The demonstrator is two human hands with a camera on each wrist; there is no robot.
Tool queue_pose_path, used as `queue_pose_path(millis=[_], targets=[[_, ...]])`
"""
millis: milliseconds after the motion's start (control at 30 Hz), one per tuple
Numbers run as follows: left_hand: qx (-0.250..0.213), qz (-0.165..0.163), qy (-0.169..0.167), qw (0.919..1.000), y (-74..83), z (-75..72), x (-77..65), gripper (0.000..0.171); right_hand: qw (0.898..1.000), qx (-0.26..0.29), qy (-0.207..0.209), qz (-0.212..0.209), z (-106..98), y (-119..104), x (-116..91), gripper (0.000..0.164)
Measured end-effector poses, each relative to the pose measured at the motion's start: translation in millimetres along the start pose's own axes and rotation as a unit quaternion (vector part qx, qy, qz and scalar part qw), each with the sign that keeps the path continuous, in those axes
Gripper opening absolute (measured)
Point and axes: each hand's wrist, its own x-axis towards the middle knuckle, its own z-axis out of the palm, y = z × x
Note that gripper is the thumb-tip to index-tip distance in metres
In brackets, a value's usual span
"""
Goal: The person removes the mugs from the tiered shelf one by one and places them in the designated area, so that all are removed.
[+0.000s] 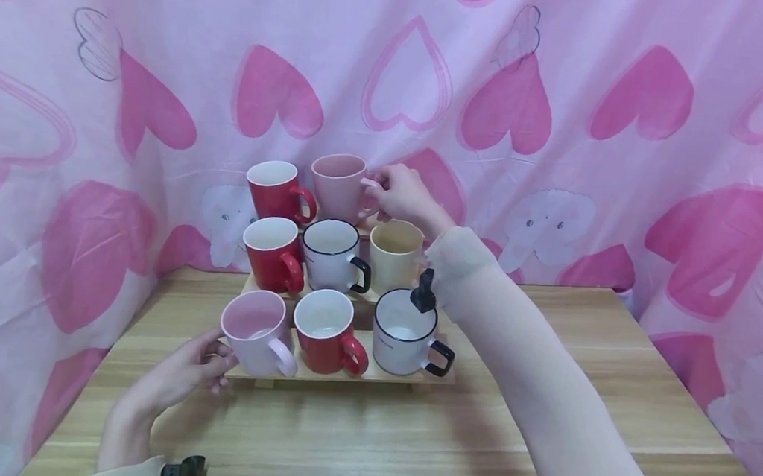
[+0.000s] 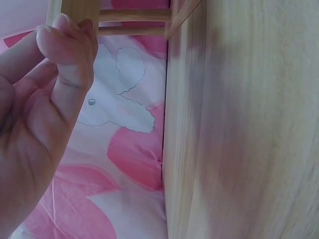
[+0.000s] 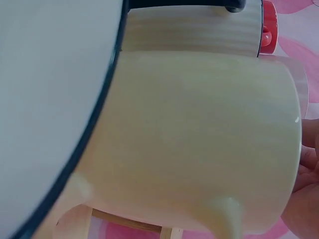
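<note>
On the top tier of a three-tier wooden rack (image 1: 326, 376), my right hand (image 1: 404, 193) pinches the handle of a pink mug (image 1: 341, 190). In the right wrist view that hand (image 3: 305, 172) is partly hidden behind a cream mug (image 3: 199, 134). My left hand (image 1: 192, 372) holds the left end of the bottom tier, close beside another pink mug (image 1: 255, 336). Its fingers (image 2: 65, 45) overlap the end of the wood in the left wrist view. A red mug (image 1: 274, 192) stands left of the mug in my right hand.
The middle tier bears a red mug (image 1: 272, 255), a white mug (image 1: 331, 256) and a cream mug. Below stand a red mug (image 1: 324, 334) and a black-rimmed white mug (image 1: 403, 337), under my right forearm. A heart-patterned curtain (image 1: 562, 170) hangs behind the wooden table (image 1: 365, 446).
</note>
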Motion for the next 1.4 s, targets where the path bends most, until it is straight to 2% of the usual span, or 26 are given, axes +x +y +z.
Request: queue_pose_path(millis=[167, 300, 367, 567, 767, 833, 933, 1067, 1233, 1400], targets=[[0.003, 0.002, 0.001, 1.0, 1.1, -0.3, 0.8, 0.047, 1.0, 0.002, 0.024, 0.01, -2, -2, 0, 0.027], [0.009, 0.004, -0.001, 1.0, 2.2, -0.7, 0.7, 0.043, 0.998, 0.001, 0.058, 0.015, -7, -2, -1, 0.031], [0.012, 0.004, -0.001, 0.9999, 2.7, -0.5, 0.7, 0.042, 0.997, 0.018, 0.075, 0.018, -11, -1, -3, 0.032], [0.015, 0.005, -0.005, 0.9999, 5.0, 0.1, 4.4, 0.044, 0.992, 0.048, 0.114, 0.03, -36, -5, -14, 0.03], [0.01, 0.004, -0.005, 0.9999, 7.4, -1.9, 4.2, 0.044, 0.987, 0.016, 0.153, 0.035, -68, -13, -25, 0.032], [0.006, 0.003, -0.007, 1.0, 7.2, -2.1, 3.7, 0.045, 0.984, 0.003, 0.17, 0.046, -78, -15, -31, 0.035], [0.003, 0.004, -0.008, 1.0, 6.2, -1.9, 2.6, 0.044, 0.98, 0.014, 0.189, 0.061, -89, -16, -39, 0.038], [0.002, 0.011, -0.008, 0.9999, 4.7, -1.9, 1.4, 0.04, 0.969, 0.02, 0.232, 0.078, -100, -12, -48, 0.035], [0.008, 0.021, -0.011, 0.9997, 4.8, -3.1, 0.7, 0.039, 0.953, 0.008, 0.289, 0.085, -107, -3, -59, 0.028], [0.011, 0.021, -0.012, 0.9996, 6.1, -5.9, -1.1, 0.043, 0.948, 0.04, 0.308, 0.073, -105, 11, -70, 0.025]])
